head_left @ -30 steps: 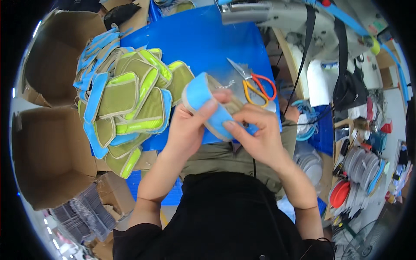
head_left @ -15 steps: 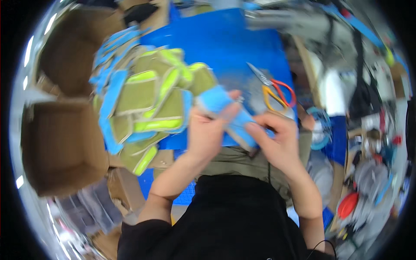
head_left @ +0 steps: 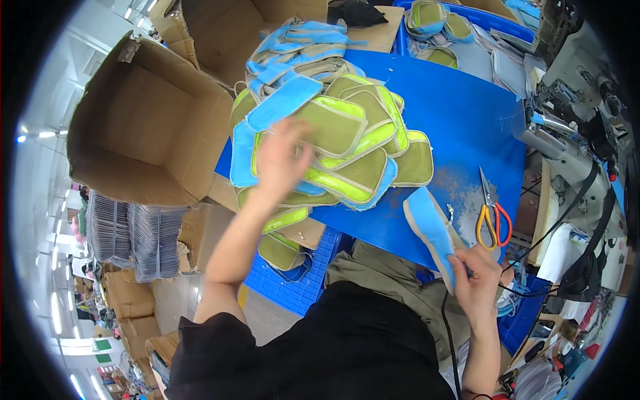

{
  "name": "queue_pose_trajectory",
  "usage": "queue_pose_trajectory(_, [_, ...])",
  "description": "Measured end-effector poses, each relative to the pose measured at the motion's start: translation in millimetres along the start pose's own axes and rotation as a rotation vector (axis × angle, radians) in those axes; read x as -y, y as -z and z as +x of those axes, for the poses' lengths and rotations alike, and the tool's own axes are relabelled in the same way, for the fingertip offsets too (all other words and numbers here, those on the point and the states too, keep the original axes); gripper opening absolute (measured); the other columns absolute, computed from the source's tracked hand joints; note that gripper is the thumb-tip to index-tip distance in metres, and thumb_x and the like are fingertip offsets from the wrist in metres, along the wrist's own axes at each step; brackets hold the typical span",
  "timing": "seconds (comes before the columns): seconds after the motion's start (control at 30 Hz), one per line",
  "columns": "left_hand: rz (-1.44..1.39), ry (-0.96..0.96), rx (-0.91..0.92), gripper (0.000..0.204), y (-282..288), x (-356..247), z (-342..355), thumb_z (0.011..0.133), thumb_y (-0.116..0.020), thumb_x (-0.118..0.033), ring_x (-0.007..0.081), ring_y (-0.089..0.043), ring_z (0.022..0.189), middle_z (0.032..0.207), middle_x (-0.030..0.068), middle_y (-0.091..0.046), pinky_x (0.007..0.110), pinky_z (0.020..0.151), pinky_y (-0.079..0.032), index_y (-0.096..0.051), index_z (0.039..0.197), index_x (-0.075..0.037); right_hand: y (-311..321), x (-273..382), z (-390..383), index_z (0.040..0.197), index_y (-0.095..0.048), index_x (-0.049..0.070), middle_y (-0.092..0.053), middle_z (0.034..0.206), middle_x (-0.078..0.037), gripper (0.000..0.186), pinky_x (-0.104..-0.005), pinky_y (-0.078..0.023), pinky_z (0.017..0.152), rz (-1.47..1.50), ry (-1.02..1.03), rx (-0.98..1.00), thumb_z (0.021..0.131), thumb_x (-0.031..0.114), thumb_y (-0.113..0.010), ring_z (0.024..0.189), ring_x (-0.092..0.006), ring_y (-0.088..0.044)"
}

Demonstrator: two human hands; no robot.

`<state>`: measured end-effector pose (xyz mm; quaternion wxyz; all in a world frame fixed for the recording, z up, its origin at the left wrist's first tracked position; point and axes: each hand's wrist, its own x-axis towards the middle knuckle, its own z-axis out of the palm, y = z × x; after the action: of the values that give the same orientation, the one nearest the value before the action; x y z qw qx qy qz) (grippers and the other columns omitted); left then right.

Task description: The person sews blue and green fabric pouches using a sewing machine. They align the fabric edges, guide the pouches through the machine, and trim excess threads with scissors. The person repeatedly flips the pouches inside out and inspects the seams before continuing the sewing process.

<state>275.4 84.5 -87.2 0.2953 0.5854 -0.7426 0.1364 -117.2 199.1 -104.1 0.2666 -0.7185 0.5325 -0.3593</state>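
My right hand [head_left: 477,275] is closed on the near end of a long blue fabric strip [head_left: 430,217] with beige edging, held over the table's front edge. My left hand [head_left: 283,157] is over the pile of pouch-like fabric pieces [head_left: 337,127], thumb apart from the fingers and somewhat blurred. These pieces are olive mesh with lime-yellow bands, beige binding and blue parts. Close to its fingertips lies a blue flap [head_left: 283,103] on the pile. Scissors [head_left: 492,217] with one orange and one red handle lie on the blue table [head_left: 460,113], beyond my right hand.
Open cardboard boxes [head_left: 150,127] stand left of the table. A blue crate [head_left: 493,27] of similar pieces is at the far right. Sewing-machine-like equipment [head_left: 573,143] and black cables border the right side. A mesh piece [head_left: 280,252] lies low beside the blue plastic grid [head_left: 293,287].
My left hand has let go of the blue strip and moved left onto the pile. My right hand keeps the strip, now farther right and nearer me. The whole view has swung round.
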Motion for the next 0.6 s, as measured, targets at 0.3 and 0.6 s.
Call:
queue_pose_trajectory(0.3, [-0.497,0.369,-0.049,0.015,52,98,74,0.094,-0.069,-0.004,0.0064,-0.062,0.080,0.089,0.0036,-0.074,0.023,0.073,-0.050,-0.074,0.108,-0.001,-2,17,-1,0.095,-0.072,0.011,-0.055,0.074,-0.005,0.017,-0.0385,-0.050,0.053,-0.149,0.251,0.151,0.080,0.006,-0.076,0.062,-0.0263,-0.063])
queue_pose_trajectory(0.6, [-1.405,0.535,0.250,0.021,56,-12,89,0.096,-0.071,-0.009,0.0104,-0.071,0.089,0.103,0.0045,-0.075,0.027,0.079,-0.060,-0.068,0.116,-0.001,17,43,-2,0.101,-0.067,0.012,-0.051,0.081,-0.001,0.022,-0.0332,-0.050,0.051,-0.320,0.470,0.242,0.079,0.011,-0.068,0.067,-0.0161,-0.063])
